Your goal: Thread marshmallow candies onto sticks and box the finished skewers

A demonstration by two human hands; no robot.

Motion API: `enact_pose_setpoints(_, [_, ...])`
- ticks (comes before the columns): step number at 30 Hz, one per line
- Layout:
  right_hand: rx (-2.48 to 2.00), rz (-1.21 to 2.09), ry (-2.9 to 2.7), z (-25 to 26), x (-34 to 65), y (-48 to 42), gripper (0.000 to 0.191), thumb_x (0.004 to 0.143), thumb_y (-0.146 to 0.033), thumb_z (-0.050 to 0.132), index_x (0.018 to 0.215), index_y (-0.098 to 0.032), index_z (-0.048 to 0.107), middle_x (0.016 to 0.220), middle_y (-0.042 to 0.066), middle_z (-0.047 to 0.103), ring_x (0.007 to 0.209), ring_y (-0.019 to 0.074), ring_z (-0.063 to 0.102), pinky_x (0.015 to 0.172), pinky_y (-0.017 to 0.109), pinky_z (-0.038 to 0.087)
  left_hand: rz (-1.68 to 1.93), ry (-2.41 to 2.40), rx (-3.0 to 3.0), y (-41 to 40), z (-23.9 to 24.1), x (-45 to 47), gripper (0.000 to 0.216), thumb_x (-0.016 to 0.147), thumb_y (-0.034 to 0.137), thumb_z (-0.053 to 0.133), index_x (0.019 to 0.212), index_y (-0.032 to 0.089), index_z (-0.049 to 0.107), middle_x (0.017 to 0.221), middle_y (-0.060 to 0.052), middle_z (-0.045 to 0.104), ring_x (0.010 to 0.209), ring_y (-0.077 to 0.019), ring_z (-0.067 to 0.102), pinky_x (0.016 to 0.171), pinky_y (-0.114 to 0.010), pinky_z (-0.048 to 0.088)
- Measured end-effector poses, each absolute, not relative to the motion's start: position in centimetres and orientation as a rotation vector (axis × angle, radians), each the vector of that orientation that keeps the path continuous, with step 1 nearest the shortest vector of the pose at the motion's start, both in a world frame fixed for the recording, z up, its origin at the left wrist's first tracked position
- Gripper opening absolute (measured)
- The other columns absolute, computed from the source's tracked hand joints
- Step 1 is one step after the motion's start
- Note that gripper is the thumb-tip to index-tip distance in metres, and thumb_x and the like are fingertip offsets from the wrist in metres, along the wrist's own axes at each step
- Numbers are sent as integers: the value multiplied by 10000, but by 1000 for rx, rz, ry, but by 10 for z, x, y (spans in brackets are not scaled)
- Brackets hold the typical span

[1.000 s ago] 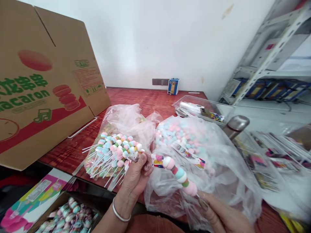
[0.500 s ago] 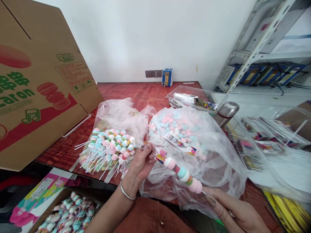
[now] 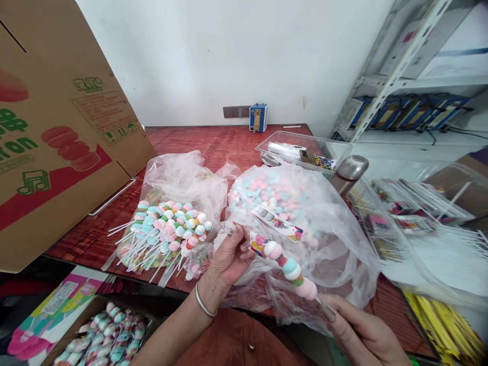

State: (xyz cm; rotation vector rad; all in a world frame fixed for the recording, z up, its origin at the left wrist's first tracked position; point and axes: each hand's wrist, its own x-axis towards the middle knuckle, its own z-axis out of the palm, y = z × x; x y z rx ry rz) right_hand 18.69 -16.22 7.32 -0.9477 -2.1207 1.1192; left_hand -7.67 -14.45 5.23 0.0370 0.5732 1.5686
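Observation:
A marshmallow skewer [image 3: 287,267] with pink, white and blue pieces slants between my hands. My left hand [image 3: 229,256] pinches its upper end, where a small colourful wrapper covers the tip. My right hand [image 3: 356,330] pinches the stick at the lower end. Behind the skewer lies a clear plastic bag of pastel marshmallows [image 3: 290,208]. To the left, a pile of finished skewers [image 3: 168,234] rests on another clear bag on the red wooden table [image 3: 213,142].
A big macaron-printed cardboard box [image 3: 57,132] leans at the left. A low box of wrapped skewers [image 3: 102,340] sits below the table edge. A clear tray [image 3: 305,150], a steel flask [image 3: 348,173] and bags of sticks [image 3: 430,223] fill the right; metal shelving [image 3: 412,61] stands behind.
The view has shifted left and down, so everything sits a little further right. My hands keep the same hold on the skewer, with the left fingers working at the wrapper end.

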Motion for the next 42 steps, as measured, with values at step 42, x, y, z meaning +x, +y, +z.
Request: enact_pose_setpoints(42, [-1197, 351, -1941, 31, 149, -199, 182, 952, -239, 557, 1090, -180, 659, 897, 62, 774, 757, 181, 747, 711, 228, 570, 1618, 593, 23, -128, 75, -22, 129, 798, 197, 767, 856, 161, 658, 709, 25, 583, 645, -87, 574, 716, -247, 535])
